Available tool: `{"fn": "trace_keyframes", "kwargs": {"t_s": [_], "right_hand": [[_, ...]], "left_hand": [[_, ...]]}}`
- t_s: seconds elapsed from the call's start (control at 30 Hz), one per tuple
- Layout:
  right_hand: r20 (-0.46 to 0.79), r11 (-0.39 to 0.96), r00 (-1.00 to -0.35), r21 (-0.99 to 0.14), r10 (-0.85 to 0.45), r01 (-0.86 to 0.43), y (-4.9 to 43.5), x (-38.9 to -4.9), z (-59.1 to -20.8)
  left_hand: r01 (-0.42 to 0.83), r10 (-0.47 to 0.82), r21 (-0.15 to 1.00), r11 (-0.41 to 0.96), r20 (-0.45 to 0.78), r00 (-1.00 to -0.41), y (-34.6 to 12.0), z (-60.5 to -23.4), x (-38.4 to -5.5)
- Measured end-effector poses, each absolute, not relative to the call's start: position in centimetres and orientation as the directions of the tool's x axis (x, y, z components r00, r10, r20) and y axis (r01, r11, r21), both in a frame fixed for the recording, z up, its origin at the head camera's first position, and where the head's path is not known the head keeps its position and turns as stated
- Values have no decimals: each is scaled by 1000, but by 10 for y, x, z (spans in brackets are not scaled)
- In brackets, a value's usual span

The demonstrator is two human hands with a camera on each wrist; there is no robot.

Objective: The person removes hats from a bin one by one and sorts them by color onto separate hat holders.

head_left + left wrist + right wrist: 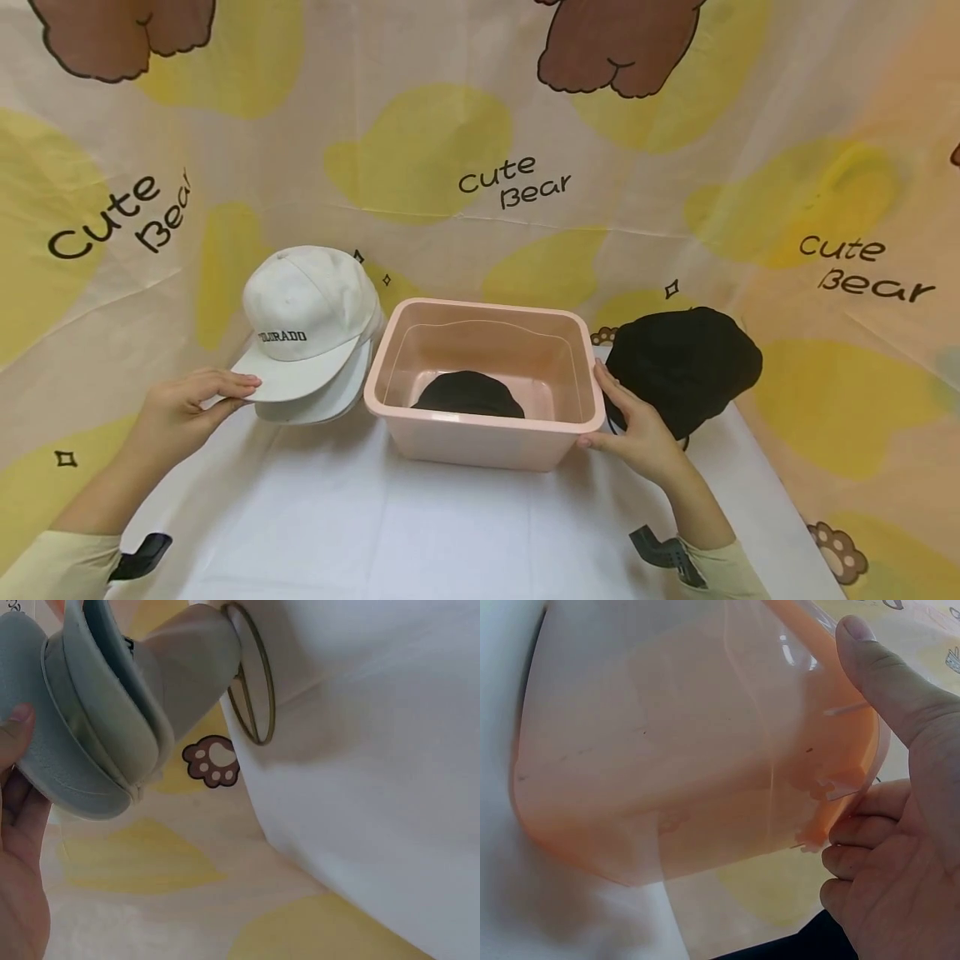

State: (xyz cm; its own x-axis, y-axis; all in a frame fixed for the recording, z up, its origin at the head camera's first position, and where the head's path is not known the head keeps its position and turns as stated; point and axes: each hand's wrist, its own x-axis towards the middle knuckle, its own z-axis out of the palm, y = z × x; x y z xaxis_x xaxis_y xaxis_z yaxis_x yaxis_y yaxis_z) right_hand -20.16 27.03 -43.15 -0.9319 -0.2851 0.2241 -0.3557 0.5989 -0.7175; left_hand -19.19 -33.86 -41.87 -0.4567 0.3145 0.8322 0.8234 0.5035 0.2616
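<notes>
In the head view my left hand (187, 408) pinches the brim of a white baseball cap (311, 300) lettered on its front, thumb below and fingers on top. Another pale cap brim (311, 408) shows just beneath it. In the left wrist view the stacked caps (105, 697) sit over a pale support with a metal ring base (262, 682). My right hand (637, 429) grips the right front corner of a pink plastic bin (480, 446); in the right wrist view the thumb lies along its rim. Inside the bin rests a black cap (468, 393), partly hidden by the front wall.
Right of the bin, behind my right hand, sits a black cap (682, 362), with part of a thin dark base below it. A white cloth (450, 533) covers the table. Behind hangs a patterned curtain (420, 167) printed with bears and lettering.
</notes>
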Motion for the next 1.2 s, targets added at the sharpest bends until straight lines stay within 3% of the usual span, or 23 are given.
{"fn": "trace_keyframes", "kwargs": {"t_s": [0.27,0.53,0.87,1.2], "right_hand": [[220,603,-932,-715,-287,-354,271,-202,-432],[221,607,-933,-712,-284,-354,271,-202,-432],[242,605,-929,-707,-280,-367,274,-203,-432],[238,602,-929,-710,-282,-364,273,-205,-436]], "left_hand": [[747,291,297,594,787,-544,-341,-432,-191],[600,194,609,519,599,-777,-339,-427,-183],[542,216,647,536,515,-829,-333,-417,-186],[462,157,700,544,456,-876,-316,-396,-185]]}}
